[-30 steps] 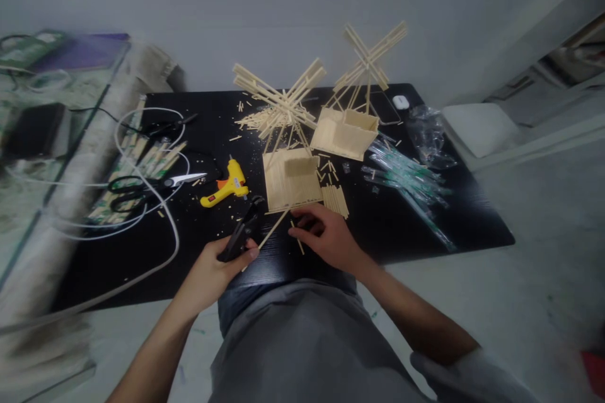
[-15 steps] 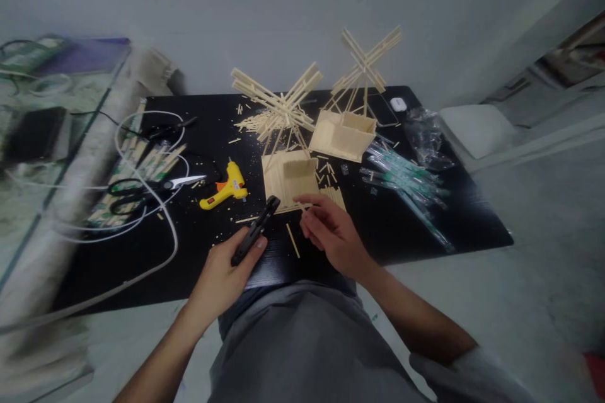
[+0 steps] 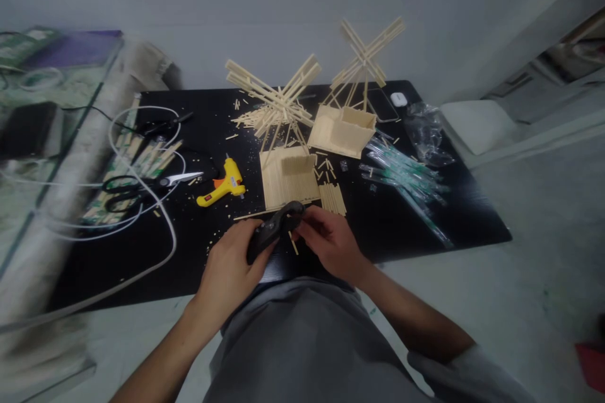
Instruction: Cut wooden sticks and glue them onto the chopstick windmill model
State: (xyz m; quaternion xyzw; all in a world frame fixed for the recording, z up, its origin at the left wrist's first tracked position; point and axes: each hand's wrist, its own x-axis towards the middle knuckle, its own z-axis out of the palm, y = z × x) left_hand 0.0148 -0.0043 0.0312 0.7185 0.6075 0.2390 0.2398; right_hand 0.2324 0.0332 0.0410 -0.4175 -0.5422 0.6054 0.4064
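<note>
My left hand (image 3: 234, 258) is wrapped round a black hand cutter (image 3: 267, 236), its curved head pointing away to the right. Close beside that head, the fingers of my right hand (image 3: 331, 236) are pinched together, and whatever small piece they hold is mostly hidden behind the tool. Beneath the tool's head, a thin wooden stick (image 3: 293, 244) lies on the black table. Just beyond my hands stands a wooden stick model (image 3: 288, 186) with a flat base, a low wall and crossed blades at the back. A small mat of joined sticks (image 3: 333, 199) lies at its right.
A yellow glue gun (image 3: 222, 184) and black-handled scissors (image 3: 151, 184) lie left, among a looping white cable (image 3: 172, 245). A second windmill-like model (image 3: 345, 132) stands back right. Plastic-wrapped sticks (image 3: 406, 170) lie at right, and loose sticks (image 3: 253, 119) are piled behind.
The cutter in my left hand has moved right and turned, its head now meeting my right fingertips. The small stick seen in those fingers earlier is now hidden.
</note>
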